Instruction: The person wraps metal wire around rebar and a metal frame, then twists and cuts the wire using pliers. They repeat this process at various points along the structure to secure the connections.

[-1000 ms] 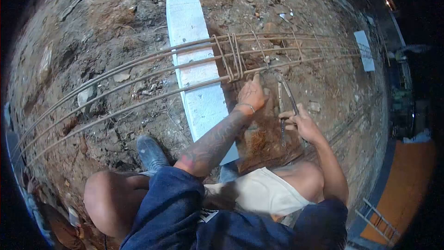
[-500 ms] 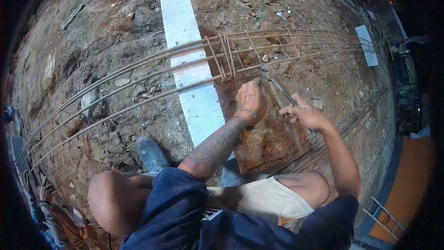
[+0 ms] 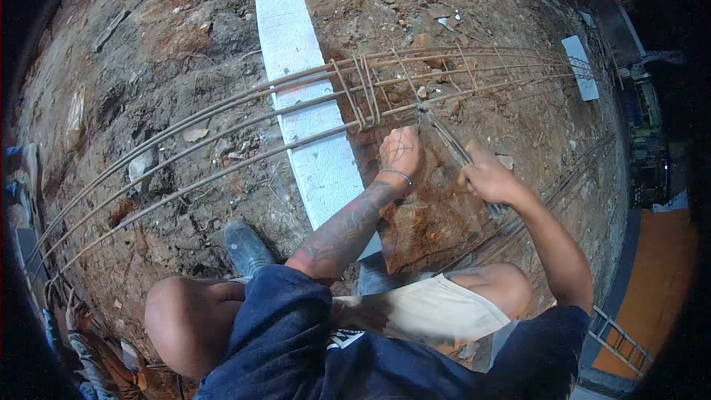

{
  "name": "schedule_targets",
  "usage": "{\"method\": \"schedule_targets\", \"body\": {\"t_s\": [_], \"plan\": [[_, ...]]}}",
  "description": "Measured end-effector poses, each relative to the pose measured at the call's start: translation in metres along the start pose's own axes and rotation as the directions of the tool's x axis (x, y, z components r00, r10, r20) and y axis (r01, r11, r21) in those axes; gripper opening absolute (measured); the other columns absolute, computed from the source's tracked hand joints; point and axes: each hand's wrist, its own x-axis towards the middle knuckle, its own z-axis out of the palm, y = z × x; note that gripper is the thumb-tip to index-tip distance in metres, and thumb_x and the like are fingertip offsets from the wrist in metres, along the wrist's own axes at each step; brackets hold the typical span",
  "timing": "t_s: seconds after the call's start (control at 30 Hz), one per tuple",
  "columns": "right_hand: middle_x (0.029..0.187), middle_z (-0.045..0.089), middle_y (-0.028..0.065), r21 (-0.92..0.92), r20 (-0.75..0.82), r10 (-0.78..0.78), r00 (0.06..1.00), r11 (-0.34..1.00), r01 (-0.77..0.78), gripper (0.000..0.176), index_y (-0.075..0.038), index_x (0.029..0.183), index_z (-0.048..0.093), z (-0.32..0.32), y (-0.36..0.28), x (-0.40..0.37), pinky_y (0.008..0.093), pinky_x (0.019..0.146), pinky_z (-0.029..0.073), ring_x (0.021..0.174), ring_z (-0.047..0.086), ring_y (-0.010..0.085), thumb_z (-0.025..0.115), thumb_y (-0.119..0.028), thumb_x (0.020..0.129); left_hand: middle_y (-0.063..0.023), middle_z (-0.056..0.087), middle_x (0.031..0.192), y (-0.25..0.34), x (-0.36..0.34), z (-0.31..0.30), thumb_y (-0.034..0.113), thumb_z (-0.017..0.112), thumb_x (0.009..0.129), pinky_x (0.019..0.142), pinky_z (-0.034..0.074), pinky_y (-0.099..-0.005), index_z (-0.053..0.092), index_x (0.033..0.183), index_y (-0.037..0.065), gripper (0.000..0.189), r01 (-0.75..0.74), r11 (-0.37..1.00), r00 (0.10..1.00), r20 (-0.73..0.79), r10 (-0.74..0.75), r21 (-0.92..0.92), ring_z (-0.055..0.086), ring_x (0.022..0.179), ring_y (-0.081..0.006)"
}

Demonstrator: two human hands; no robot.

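Observation:
My right hand (image 3: 490, 174) grips the handles of metal pincers (image 3: 449, 141). The handles are now close together, and the jaws meet a joint where a stirrup crosses the nearest rebar rod (image 3: 318, 136). Just left of the jaws, my left hand (image 3: 400, 154) is closed below the rod; a thin strand, perhaps wire, shows by its fingertips, but its grip is hidden. Several stirrups (image 3: 370, 92) stand bunched on the long rods, and others are spaced out to the right.
A white foam block (image 3: 326, 185) lies under the rods, and a smaller white block (image 3: 581, 67) supports the far right end. Loose rods (image 3: 548, 204) lie on the rough, stony soil at right. Another person's hand (image 3: 76, 316) is near the rods' left end.
The pincers' handles have come together in my right hand, which has shifted slightly right. My left hand stays nearly in place below the rod.

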Motion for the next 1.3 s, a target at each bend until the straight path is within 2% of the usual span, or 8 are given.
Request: {"method": "schedule_targets", "body": {"t_s": [0.17, 0.23, 0.43, 0.5, 0.63, 0.7, 0.8, 1.3], "plan": [[0.083, 0.056, 0.0327, -0.275, -0.023, 0.107, 0.994, 0.955, -0.109, 0.033, 0.011, 0.108, 0.036, 0.001, -0.023, -0.011, 0.0485, 0.077, 0.047, 0.075, 0.058, 0.0462, 0.042, -0.009, 0.082, -0.0155, 0.060, 0.067, 0.051, 0.012, -0.019, 0.022, 0.053, 0.078, 0.059, 0.049, -0.0436, 0.060, 0.074, 0.003, 0.020, -0.359, 0.826, 0.757, -0.382, 0.530, 0.434, 0.060, 0.063, -0.0333], [0.079, 0.057, 0.0332, -0.447, -0.020, -0.042, 0.999, 0.894, 0.029, 0.030, 0.010, 0.106, 0.035, 0.011, -0.010, -0.008, 0.0513, 0.077, 0.047, 0.076, 0.058, 0.0480, 0.044, -0.005, 0.081, -0.0134, 0.057, 0.076, 0.057, 0.035, -0.014, 0.013, 0.054, 0.075, 0.068, 0.043, -0.0452, 0.059, 0.098, 0.007, 0.024, -0.844, 0.536, 0.536, -0.063, 0.842, -0.015, 0.058, 0.075, -0.0316], [0.077, 0.060, 0.0269, -0.303, -0.223, -0.014, 0.975, 0.951, -0.056, 0.037, 0.004, 0.111, 0.037, 0.007, 0.000, -0.020, 0.0493, 0.060, 0.050, 0.068, 0.061, 0.0427, 0.054, -0.014, 0.084, -0.0106, 0.059, 0.075, 0.036, 0.053, 0.002, 0.023, 0.055, 0.074, 0.066, 0.046, -0.0384, 0.060, 0.083, 0.008, 0.018, -0.784, 0.617, 0.470, 0.582, 0.664, -0.071, 0.059, 0.075, -0.0287], [0.074, 0.062, 0.0169, 0.672, 0.294, 0.195, 0.936, 0.654, -0.347, 0.032, -0.003, 0.105, 0.043, 0.000, 0.020, -0.026, 0.0401, 0.051, 0.049, 0.064, 0.064, 0.0296, 0.056, -0.027, 0.088, -0.0079, 0.059, 0.076, 0.020, 0.050, 0.024, 0.023, 0.056, 0.073, 0.064, 0.047, -0.0359, 0.057, 0.078, 0.009, 0.015, -0.821, 0.559, 0.483, 0.385, 0.787, -0.113, 0.060, 0.074, -0.0257], [0.069, 0.054, 0.0036, 0.795, 0.568, 0.093, 0.818, 0.197, -0.574, 0.029, -0.007, 0.099, 0.048, 0.010, 0.028, -0.023, 0.0266, 0.041, 0.038, 0.050, 0.052, 0.0152, 0.054, -0.034, 0.091, -0.0056, 0.056, 0.075, 0.019, 0.044, 0.025, 0.021, 0.059, 0.069, 0.068, 0.046, -0.0354, 0.055, 0.079, 0.012, 0.014, -0.884, 0.451, 0.441, 0.099, 0.892, -0.123, 0.060, 0.076, -0.0241], [0.065, 0.054, 0.0057, 0.771, 0.475, 0.238, 0.847, 0.352, -0.531, 0.029, -0.004, 0.092, 0.052, 0.004, 0.015, -0.028, 0.0299, 0.041, 0.035, 0.047, 0.048, 0.0159, 0.055, -0.033, 0.090, -0.0055, 0.055, 0.074, 0.023, 0.044, 0.023, 0.019, 0.060, 0.068, 0.070, 0.046, -0.0348, 0.055, 0.079, 0.012, 0.014, -0.890, 0.445, 0.449, -0.023, 0.893, -0.097, 0.059, 0.076, -0.0237], [0.056, 0.050, 0.0182, 0.015, -0.121, 0.143, 0.982, 0.990, -0.142, 0.036, 0.003, 0.074, 0.055, -0.002, -0.005, -0.029, 0.0426, 0.052, 0.040, 0.050, 0.050, 0.0286, 0.055, -0.030, 0.089, -0.0061, 0.057, 0.075, 0.031, 0.044, 0.024, 0.018, 0.061, 0.068, 0.069, 0.046, -0.0351, 0.056, 0.079, 0.011, 0.014, -0.884, 0.465, 0.454, 0.152, 0.878, -0.049, 0.060, 0.077, -0.0231], [0.069, 0.060, 0.0217, -0.033, -0.217, 0.017, 0.976, 0.999, -0.024, 0.027, 0.000, 0.091, 0.059, 0.031, 0.095, 0.015, 0.0425, 0.062, 0.045, 0.064, 0.059, 0.0336, 0.057, -0.026, 0.084, -0.0069, 0.061, 0.063, 0.037, 0.041, 0.058, 0.016, 0.059, 0.071, 0.051, 0.049, -0.0347, 0.064, 0.071, 0.011, 0.007, -0.851, 0.489, 0.517, 0.476, 0.712, 0.192, 0.063, 0.060, -0.0236]]}}
